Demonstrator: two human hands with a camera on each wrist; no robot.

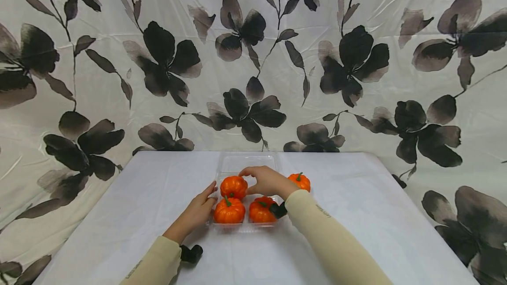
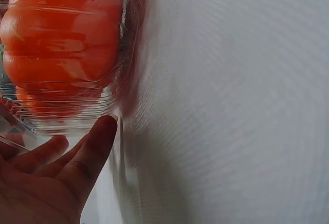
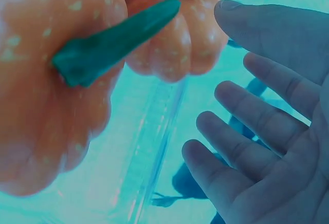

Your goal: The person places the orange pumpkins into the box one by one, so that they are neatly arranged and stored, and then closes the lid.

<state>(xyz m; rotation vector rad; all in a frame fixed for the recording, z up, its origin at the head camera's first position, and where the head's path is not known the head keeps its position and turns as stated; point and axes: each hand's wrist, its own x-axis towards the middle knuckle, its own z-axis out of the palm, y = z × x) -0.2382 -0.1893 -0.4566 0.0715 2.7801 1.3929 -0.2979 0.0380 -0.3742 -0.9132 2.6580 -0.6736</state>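
Observation:
A clear plastic clamshell container (image 1: 248, 158) lies unfolded on the table, its lid toward the back. Orange mini pumpkins with green stems sit in its front part: one at front left (image 1: 229, 213), one at front right (image 1: 259, 213), and another pumpkin (image 1: 233, 187) behind the left one. My left hand (image 1: 199, 210) rests against the container's left side, its fingertips (image 2: 105, 125) on the ridged plastic wall. Over the back right of the container reaches my right hand (image 1: 267, 180), fingers spread, thumb tip close beside the back pumpkin (image 3: 203, 54); contact is unclear.
One more pumpkin (image 1: 299, 181) stands right of the container, partly behind the right forearm. The table (image 1: 348, 214) has a white cover. A floral cloth (image 1: 245, 56) hangs behind it. Each wrist carries a small black device (image 1: 192, 254).

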